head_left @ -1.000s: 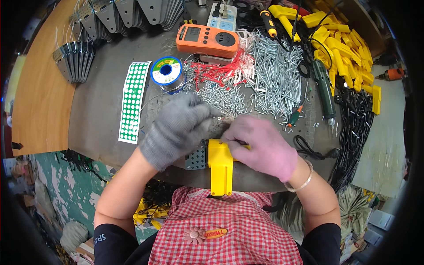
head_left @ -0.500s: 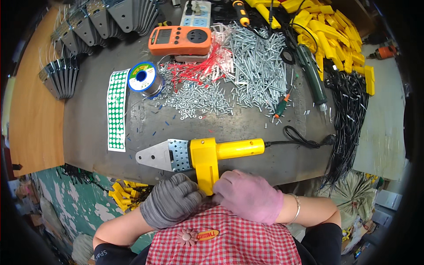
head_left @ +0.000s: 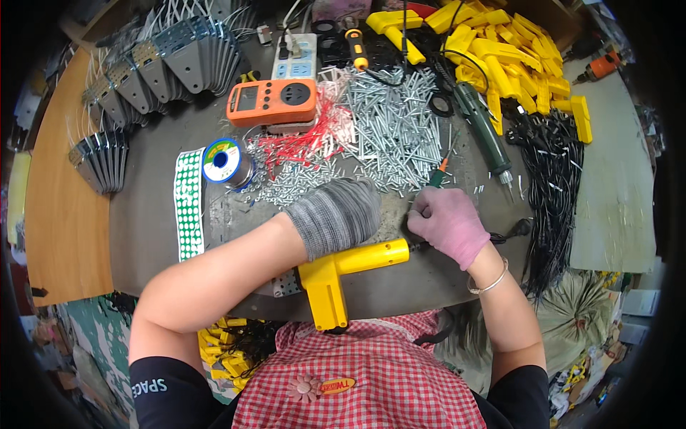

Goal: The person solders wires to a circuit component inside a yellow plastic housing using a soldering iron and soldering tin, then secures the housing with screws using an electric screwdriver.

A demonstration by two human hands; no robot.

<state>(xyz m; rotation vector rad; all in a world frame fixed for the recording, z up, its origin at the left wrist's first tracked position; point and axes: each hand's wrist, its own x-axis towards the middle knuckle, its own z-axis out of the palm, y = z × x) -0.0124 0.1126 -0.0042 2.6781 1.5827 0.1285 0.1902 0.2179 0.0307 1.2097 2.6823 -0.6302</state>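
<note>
A yellow T-shaped plastic tool (head_left: 336, 275) with a perforated metal plate (head_left: 284, 284) lies at the table's near edge. Neither hand grips it. My left hand (head_left: 336, 214), in a grey glove, reaches across it with fingers bent down onto loose silver screws (head_left: 389, 136); whether it holds any is hidden. My right hand (head_left: 446, 225), in a pink glove, is a closed fist by the tool's barrel end, over the black cord (head_left: 511, 232). A small orange-and-green screwdriver (head_left: 438, 170) lies just beyond its knuckles.
An orange meter (head_left: 271, 104), a solder spool (head_left: 223, 163), a green dot sticker strip (head_left: 189, 204) and red wire pieces (head_left: 314, 139) sit farther back. Metal brackets (head_left: 153, 64) stand at the left, yellow housings (head_left: 500, 57) and black cables (head_left: 550, 171) at the right, beside a green soldering iron (head_left: 482, 125).
Both hands left the tool's handle near my lap and moved out over the table. The left went to the screws, the right to the barrel end. The view tilted slightly.
</note>
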